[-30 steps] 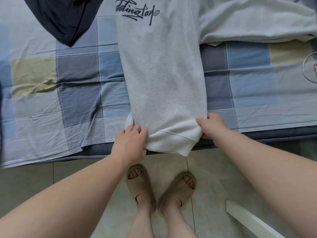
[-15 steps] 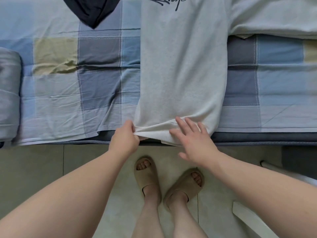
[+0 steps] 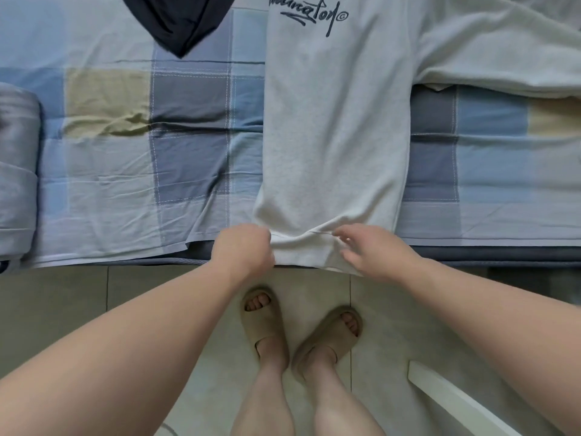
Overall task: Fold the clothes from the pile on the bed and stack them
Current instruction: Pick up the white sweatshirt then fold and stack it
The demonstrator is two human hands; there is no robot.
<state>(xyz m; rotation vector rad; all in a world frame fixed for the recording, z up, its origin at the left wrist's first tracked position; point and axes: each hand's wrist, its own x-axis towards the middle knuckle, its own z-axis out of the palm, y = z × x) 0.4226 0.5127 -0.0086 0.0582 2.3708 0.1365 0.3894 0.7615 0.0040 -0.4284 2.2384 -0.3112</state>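
A light grey sweatshirt (image 3: 333, 136) with dark script lettering lies flat on the checked bed sheet (image 3: 125, 184), folded into a long narrow strip. Its hem hangs over the bed's near edge. One sleeve (image 3: 503, 58) stretches out to the right. My left hand (image 3: 243, 248) is curled into a fist and grips the hem's left corner. My right hand (image 3: 374, 251) hovers over the middle-right of the hem with fingers loosely spread and blurred, touching the fabric at most lightly.
A dark navy garment (image 3: 179, 23) lies at the top left of the bed. A rolled grey quilt (image 3: 15, 171) sits at the left edge. I stand on a tiled floor in beige slippers, and a white bar (image 3: 456, 401) crosses the floor at lower right.
My right hand let go of the hem's right corner, pressed flat on the shirt, then drew back to the hem. My left hand stayed on the left corner.
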